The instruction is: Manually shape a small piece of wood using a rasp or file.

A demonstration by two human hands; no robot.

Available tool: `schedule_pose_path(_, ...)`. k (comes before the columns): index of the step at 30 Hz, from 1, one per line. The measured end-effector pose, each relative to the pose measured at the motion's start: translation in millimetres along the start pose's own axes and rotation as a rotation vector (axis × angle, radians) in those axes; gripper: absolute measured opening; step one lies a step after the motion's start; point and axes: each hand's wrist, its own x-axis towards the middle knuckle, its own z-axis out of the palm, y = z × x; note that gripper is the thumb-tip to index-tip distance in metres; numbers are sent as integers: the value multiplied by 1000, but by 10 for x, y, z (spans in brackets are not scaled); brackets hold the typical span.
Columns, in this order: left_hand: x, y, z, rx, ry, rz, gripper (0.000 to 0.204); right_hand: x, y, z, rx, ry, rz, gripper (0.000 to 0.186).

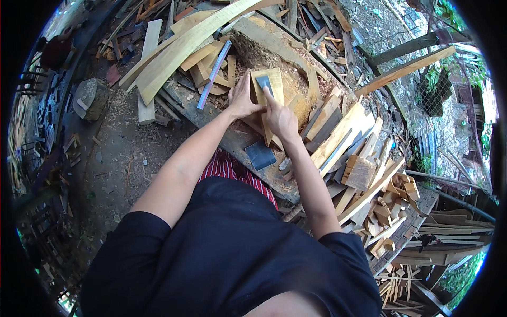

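Observation:
A pale wooden board (pixel 273 77) stands out at the middle of the workbench, with a dark grey flat strip (pixel 262 81) on its face. My left hand (pixel 244 100) grips the board's left side, thumb toward the right. My right hand (pixel 281 117) has its index finger pressed on the grey strip, the other fingers curled at the board's lower part, partly hidden. A purple measuring stick (pixel 214 75) lies left of my hands, and a dark square sheet (pixel 260 155) lies below them.
The bench (pixel 236 146) holds a carved wooden block (pixel 259 37), long curved planks (pixel 185 47) and piled offcuts (pixel 338 127) at the right. A cut log (pixel 90 99) stands on the littered ground (pixel 113 169) at left. A mesh fence (pixel 430 95) is at far right.

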Motion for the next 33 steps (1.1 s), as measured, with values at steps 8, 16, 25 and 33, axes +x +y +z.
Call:
schedule_pose_path(8, 17, -29, 30, 54, 30, 0, 138, -95, -103, -95, -46, -134, 29, 48)
schedule_pose_path(16, -22, -92, 45, 22, 29, -44, 144, -349, -50, -48, -119, -124, 4, 47)
schedule_pose_path(25, -14, -81, 28, -34, 32, -9, 141, -46, -161, -68, -33, -103, 6, 49)
schedule_pose_path(33, 26, -46, 41, -31, 25, -1, 143, 156, -83, 13, -59, -89, 2, 49)
